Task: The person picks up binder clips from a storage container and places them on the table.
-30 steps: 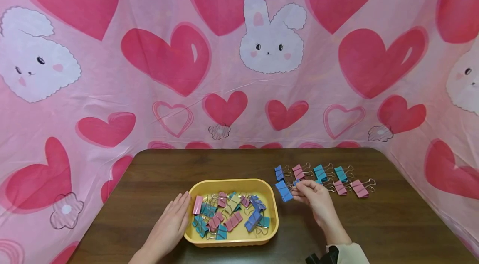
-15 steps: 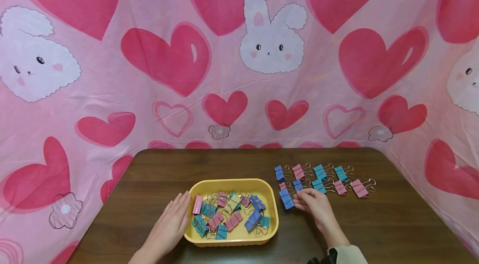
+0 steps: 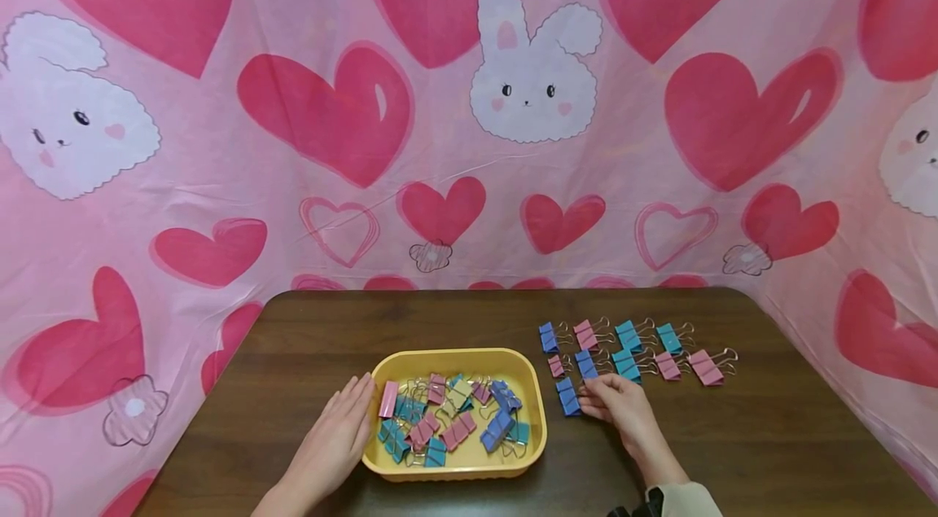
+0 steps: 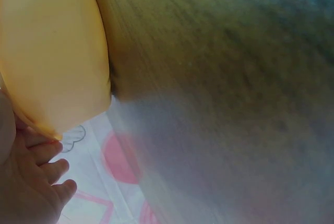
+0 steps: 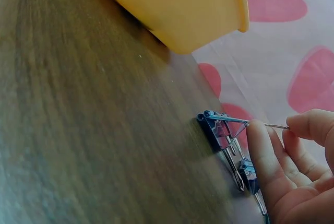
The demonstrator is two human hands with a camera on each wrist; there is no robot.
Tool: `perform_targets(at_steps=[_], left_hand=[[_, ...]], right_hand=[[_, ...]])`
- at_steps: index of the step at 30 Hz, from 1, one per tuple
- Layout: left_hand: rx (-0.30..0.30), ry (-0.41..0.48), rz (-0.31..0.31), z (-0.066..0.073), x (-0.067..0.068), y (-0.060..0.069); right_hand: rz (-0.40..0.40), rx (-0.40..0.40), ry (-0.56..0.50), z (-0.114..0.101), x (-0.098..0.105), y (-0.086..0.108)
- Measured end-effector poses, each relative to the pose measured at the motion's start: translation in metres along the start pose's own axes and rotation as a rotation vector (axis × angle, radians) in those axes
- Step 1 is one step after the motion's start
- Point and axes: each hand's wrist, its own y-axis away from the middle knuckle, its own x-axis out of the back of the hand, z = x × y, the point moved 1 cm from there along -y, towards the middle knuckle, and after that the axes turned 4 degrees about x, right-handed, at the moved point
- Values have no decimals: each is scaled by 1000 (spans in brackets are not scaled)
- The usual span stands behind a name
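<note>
My right hand [image 3: 619, 409] pinches the wire handle of a blue binder clip [image 3: 567, 397] at the near left end of the laid-out clips. In the right wrist view the thumb and a finger hold that handle, with the clip's body [image 5: 210, 133] down at the table. My left hand [image 3: 333, 431] rests with straight fingers against the left side of a yellow bin [image 3: 454, 474]. Pink, teal, blue and yellow binder clips lie jumbled inside, such as a yellow clip [image 3: 458, 396]. In the left wrist view, fingers [image 4: 52, 172] show beside the bin's wall [image 4: 57, 51].
Two rows of binder clips stretch to the right, from a small pink clip [image 3: 557, 365] to a larger pink clip [image 3: 707, 368]. Dark wooden table [image 3: 777, 435] surrounds them. A pink heart-patterned cloth [image 3: 630, 151] hangs behind and at both sides.
My right hand has brought the blue binder clip down and toward me, to the table below the second row. The small pink clip has come into sight. My left hand stays put.
</note>
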Motion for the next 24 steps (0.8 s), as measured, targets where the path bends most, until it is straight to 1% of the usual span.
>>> perform_targets(at_steps=[10, 13, 16, 20, 24], left_hand=[[5, -8, -2, 1, -1, -1], [5, -10, -7, 1, 0, -1], [5, -14, -13, 1, 0, -1], [5, -15, -12, 1, 0, -1], [7, -12, -12, 1, 0, -1]], right_hand=[[-21, 10, 15, 0, 5, 0], [-33, 28, 8, -2, 9, 0], [-29, 42, -3, -7, 13, 0], [-27, 88, 13, -16, 15, 2], [-66, 172, 37, -28, 15, 4]])
